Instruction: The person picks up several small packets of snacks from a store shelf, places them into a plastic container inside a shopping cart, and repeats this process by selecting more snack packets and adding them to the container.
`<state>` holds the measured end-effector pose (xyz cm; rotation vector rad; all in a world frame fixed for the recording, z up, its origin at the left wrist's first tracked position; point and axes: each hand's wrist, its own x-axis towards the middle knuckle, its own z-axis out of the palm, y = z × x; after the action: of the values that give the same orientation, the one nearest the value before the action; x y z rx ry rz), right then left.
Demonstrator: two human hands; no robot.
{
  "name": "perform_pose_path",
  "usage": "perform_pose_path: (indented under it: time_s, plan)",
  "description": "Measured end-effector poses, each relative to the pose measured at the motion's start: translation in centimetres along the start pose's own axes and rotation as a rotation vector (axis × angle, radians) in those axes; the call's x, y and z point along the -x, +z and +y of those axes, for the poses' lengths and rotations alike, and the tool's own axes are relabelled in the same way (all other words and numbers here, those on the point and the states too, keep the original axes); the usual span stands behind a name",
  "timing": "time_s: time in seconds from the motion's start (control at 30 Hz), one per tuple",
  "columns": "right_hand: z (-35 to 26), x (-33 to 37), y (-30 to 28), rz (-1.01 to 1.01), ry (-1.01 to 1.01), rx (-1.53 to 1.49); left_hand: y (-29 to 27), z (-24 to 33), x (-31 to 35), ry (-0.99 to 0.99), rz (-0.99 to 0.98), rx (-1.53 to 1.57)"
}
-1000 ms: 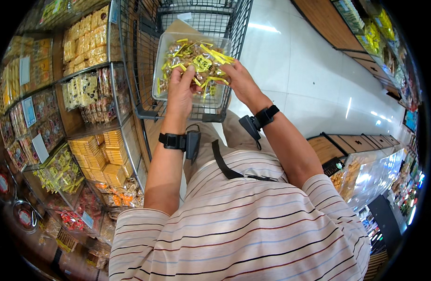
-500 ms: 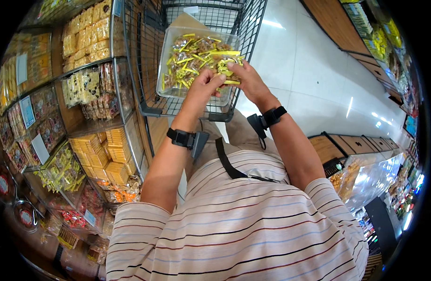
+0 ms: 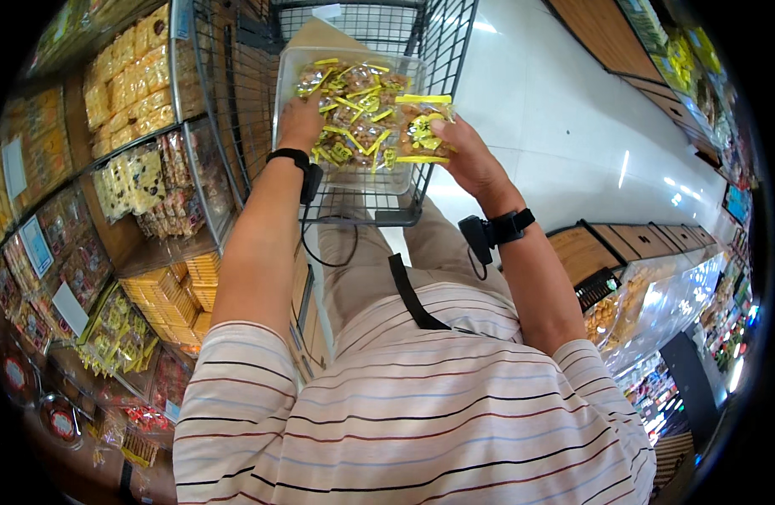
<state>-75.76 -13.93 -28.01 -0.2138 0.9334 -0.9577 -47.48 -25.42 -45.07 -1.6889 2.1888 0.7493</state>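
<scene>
Thumb [image 3: 440, 128] on top, my right hand [image 3: 471, 160] is pinching one yellow-edged packet [image 3: 422, 135] over the right rim of the clear tray [image 3: 366, 180]; my left hand [image 3: 301, 126] is resting at its left side, grip hidden from me. Against crinkling, I'm favouring a light edge hold, with the tray level over the cart [image 3: 396, 218].
</scene>
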Motion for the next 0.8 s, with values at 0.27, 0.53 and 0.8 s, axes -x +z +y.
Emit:
perform_pose_path:
  time_s: [0.27,0.53,0.8]
  plan:
    - [0.0,0.5,0.6,0.025,0.001,0.021,-0.7,1.5,-1.6,-0.099,-0.087,-0.145]
    - [-1.3,1.3,1.5,0.026,-0.026,0.058,-7.6,3.1,5.4,-0.289,-0.231,1.324]
    - [-3.8,1.3,4.1,-0.113,-0.069,0.176,-14.6,6.9,16.1,-0.067,-0.041,1.88]
